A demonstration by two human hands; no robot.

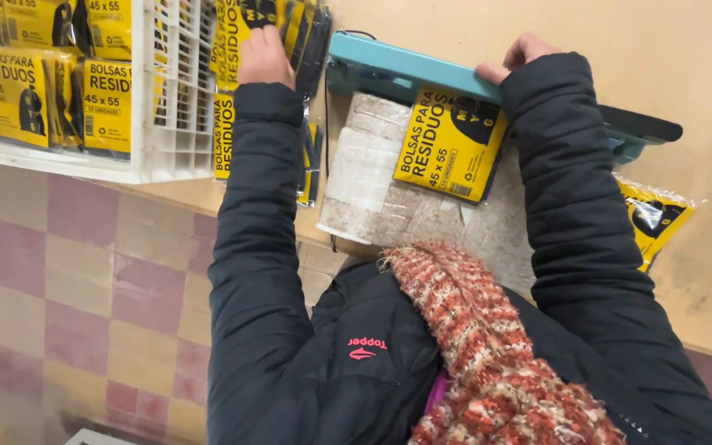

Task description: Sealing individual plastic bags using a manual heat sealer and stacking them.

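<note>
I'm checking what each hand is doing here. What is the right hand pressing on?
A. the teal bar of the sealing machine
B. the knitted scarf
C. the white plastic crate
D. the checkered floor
A: the right hand rests on the teal bar, above a yellow packet, while the left hand is on a stack of yellow packets.

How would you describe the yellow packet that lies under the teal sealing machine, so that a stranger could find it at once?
Start at the wooden table and find the teal sealer bar, pressed by the right hand. Just below it, on a pale worn pad, lies one yellow packet with black print. Unlike the stacked packets in the white crate, it lies alone and tilted.
</note>
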